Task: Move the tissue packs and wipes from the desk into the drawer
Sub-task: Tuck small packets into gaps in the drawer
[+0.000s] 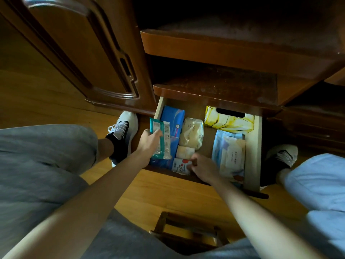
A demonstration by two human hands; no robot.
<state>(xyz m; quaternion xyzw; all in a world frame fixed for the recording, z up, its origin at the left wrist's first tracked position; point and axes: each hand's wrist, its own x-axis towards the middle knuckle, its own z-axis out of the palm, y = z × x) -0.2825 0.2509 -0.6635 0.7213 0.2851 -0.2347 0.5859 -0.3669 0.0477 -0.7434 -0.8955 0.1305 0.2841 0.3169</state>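
Head view: we are counting seven packs in the drawer (252, 152). Left hand (149, 141) is gripping one teal wipes pack (160, 139); right hand (202, 168) is pinching one small tissue pack (180, 166).

The open wooden drawer (253, 150) sits below two brown wooden shelves (214, 85). In its rear right corner lies the yellow tissue box (228, 121); before that, along the right wall, the pale blue wipes pack (230, 154). The cream soft tissue pack (192, 135) lies mid-drawer, the dark blue pack (172, 116) at the left wall, with the teal wipes packet (161, 139) above it, in the left hand (149, 142). The right hand (202, 168) is at the drawer's front.
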